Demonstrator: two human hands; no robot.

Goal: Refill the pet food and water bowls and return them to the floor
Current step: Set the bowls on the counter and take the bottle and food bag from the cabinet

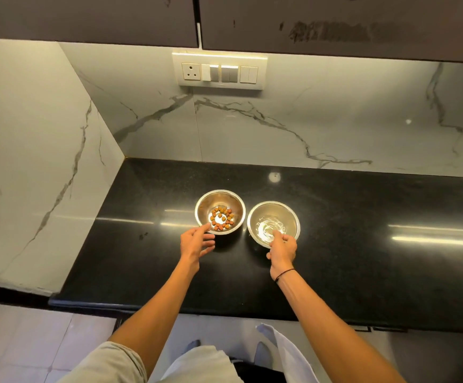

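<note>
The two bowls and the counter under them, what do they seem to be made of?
Both the food bowl and the water bowl look like polished steel: silver walls with mirror-like glare. The counter looks like polished black stone, perhaps granite: fine speckles and sharp light streaks on it. An engineered surface could look the same.
</note>
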